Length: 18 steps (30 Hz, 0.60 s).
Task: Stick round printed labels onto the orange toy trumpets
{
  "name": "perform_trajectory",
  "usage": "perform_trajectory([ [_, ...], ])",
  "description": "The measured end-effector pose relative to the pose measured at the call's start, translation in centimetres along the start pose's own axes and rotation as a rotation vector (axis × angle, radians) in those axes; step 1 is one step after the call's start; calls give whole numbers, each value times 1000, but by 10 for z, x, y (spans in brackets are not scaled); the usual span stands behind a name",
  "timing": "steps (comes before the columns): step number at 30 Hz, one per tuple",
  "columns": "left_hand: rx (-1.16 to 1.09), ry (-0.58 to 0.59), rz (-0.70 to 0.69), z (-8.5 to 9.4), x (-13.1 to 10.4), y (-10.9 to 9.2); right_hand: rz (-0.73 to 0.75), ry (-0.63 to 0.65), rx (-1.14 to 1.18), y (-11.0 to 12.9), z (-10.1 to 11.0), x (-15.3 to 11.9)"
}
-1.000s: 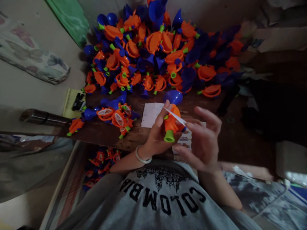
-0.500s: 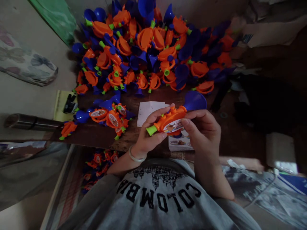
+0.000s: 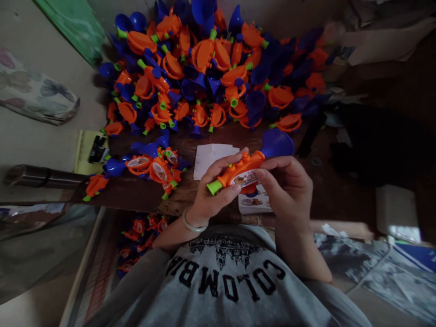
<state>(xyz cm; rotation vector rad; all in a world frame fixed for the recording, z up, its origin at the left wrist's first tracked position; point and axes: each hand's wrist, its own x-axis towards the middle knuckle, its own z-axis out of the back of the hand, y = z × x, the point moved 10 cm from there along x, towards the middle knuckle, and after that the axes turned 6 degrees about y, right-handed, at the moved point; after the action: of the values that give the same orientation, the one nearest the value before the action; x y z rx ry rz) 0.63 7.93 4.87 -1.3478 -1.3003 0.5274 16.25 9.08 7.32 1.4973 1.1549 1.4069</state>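
An orange toy trumpet [image 3: 245, 169] with a blue bell and a green mouthpiece is held between both hands above the table's front part. My left hand [image 3: 214, 190] grips its mouthpiece end, the thumb lying on the edge of an oval picture sticker. My right hand [image 3: 289, 186] pinches the body near the bell, its thumb pressed on the sticker's right end. Below the toy lies a stack of printed sticker sheets [image 3: 254, 205], partly covered by the toy and my right hand. White paper [image 3: 209, 156] lies behind my left hand.
A large heap of orange and blue trumpets [image 3: 204, 54] fills the table's back. Several stickered ones [image 3: 158, 170] lie at the left, beside a dark cylinder [image 3: 44, 176] and a yellow pad [image 3: 81, 152]. More toys [image 3: 138, 240] are below the table's edge. A black cloth [image 3: 381, 141] lies right.
My left thumb has moved up onto the sticker's left edge. The toy has tilted slightly, and the whole view has shifted a little.
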Motion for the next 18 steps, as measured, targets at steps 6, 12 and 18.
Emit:
perform_trajectory([
  [6,103,-30,-67,0,-1,-8,109,-26,-208,11,-1,-2],
  [12,174,-28,-117,-3,-2,-14,235,-38,-438,25,-8,-4],
  [18,200,-51,-123,0,-3,-14,329,-49,-679,30,-13,-6],
])
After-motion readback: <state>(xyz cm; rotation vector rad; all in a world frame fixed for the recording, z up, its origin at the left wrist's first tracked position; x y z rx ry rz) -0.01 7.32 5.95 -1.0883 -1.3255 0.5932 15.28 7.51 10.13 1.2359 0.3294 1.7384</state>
